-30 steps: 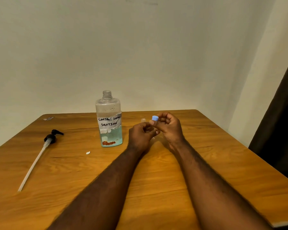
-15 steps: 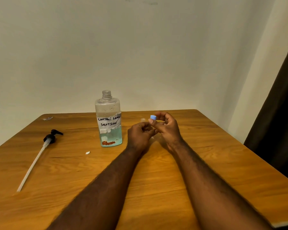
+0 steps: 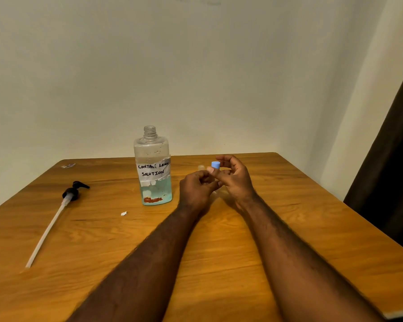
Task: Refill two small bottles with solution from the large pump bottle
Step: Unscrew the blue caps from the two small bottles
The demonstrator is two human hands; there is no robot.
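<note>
Large bottle point(image 3: 153, 159), clear, upright, uncapped, third full

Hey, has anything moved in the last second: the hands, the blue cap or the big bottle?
No clear change. The right hand pinches the blue cap as before, with the left hand curled just under it, seemingly around a small clear bottle. The large bottle and the pump have not moved on the table.
</note>
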